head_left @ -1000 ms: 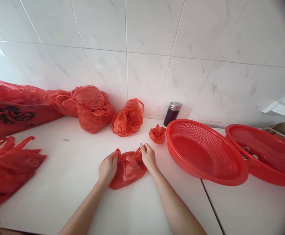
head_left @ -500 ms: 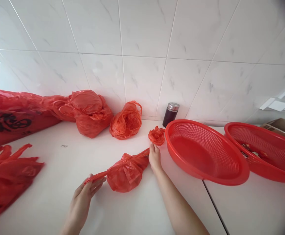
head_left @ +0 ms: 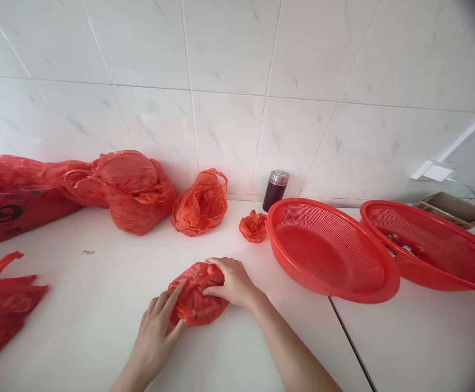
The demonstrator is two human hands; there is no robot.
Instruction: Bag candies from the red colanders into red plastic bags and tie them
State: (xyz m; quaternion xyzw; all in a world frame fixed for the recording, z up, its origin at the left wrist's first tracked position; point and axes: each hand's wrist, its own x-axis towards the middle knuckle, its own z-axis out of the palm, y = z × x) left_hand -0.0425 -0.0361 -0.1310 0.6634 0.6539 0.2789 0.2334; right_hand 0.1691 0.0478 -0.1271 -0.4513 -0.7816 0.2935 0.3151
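- At the far left of my view, flat red bags (head_left: 4,305) lie on the white desk (head_left: 98,321), with a long printed red bag (head_left: 8,198) behind them along the tiled wall.
- Next come a stuffed red bag (head_left: 133,190) and a smaller open bag (head_left: 200,204), both near the wall and well apart from my hands.
- My left hand (head_left: 155,332) rests against the near-left side of the bundled bag (head_left: 196,296), its grip spread, fingertips pressed on the plastic rather than closed round it.
- The bundled bag sits on the desk in the middle, between both hands; it is balled up, so I see no clear long axis.
- My right hand (head_left: 231,283) lies over the bag's top and right side, its grip curled down onto the plastic. It covers more of the bag than the left.
- Just beyond, a small red knot of plastic (head_left: 253,226) lies apart from the bundle, beside a dark cup with a metal lid (head_left: 275,190).
- On the right are two red baskets (head_left: 331,250), the farther one (head_left: 433,247) holding small things I cannot make out.
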